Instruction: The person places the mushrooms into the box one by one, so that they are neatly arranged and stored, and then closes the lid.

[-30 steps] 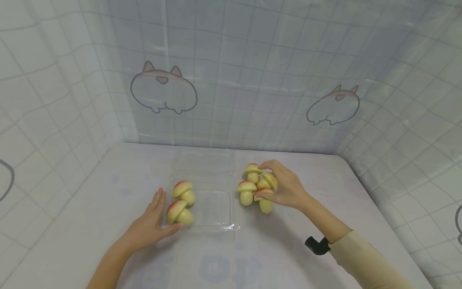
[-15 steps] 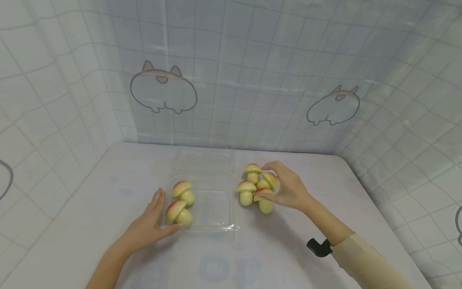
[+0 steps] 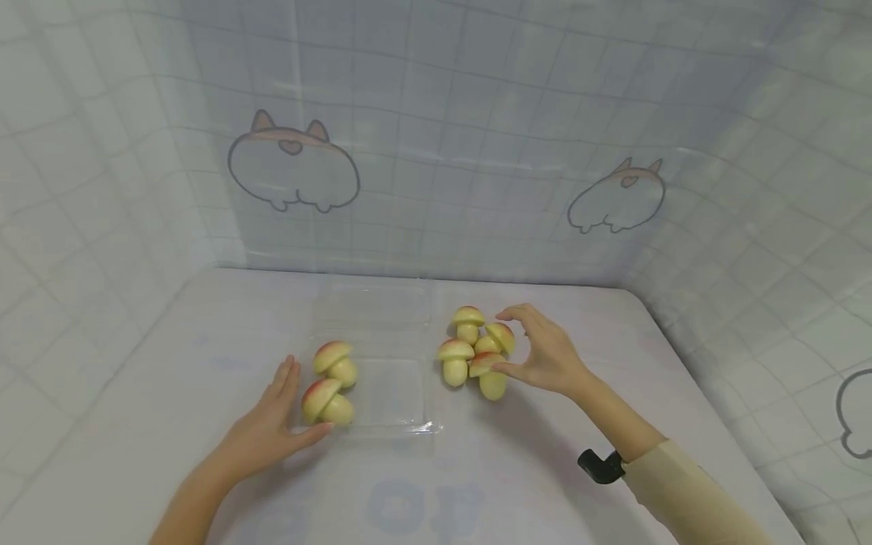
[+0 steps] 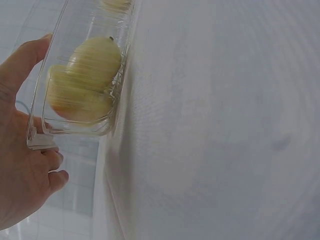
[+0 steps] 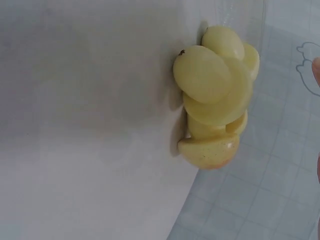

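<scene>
A clear plastic clamshell box (image 3: 409,430) lies open, with two yellow mushroom-shaped pieces with reddish caps (image 3: 338,365) in its left part. At its near left corner, my left hand (image 3: 262,435) rests with fingers along the side and thumb at the front edge. The left wrist view shows a mushroom piece (image 4: 92,60) through the box wall. Right of the box, several more mushroom pieces (image 3: 455,363) lie clustered. My right hand (image 3: 552,359) is beside this cluster, thumb and fingers spread apart with nothing gripped. The thumb overlaps the nearest piece (image 3: 492,386); contact is unclear.
The box's lid (image 3: 371,306) lies folded back toward the rear wall. A white cloth covers the table (image 3: 545,484). Grid-patterned sheets (image 3: 443,189) enclose the back and sides. A black angled object (image 3: 599,465) shows at the right sleeve.
The head view has shifted slightly, moving the scene left. My right hand has drawn a little to the right from the cluster. My left hand stays at the box, and the pieces keep their places.
</scene>
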Demonstrator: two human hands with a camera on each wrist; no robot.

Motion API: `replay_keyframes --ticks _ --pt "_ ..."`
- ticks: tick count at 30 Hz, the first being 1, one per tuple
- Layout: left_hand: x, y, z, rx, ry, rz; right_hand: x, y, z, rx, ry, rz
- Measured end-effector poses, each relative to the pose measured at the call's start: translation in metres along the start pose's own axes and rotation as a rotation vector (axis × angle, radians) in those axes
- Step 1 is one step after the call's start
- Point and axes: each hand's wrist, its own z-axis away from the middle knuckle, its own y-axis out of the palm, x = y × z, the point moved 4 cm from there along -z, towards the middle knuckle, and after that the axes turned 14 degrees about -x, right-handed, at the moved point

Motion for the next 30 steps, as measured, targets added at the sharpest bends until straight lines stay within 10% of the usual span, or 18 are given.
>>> replay_keyframes --ticks 30 --pt "-0.001 -0.001 0.001 0.003 0.004 -0.013 -0.015 0.036 0.045 0.145 0.062 0.026"
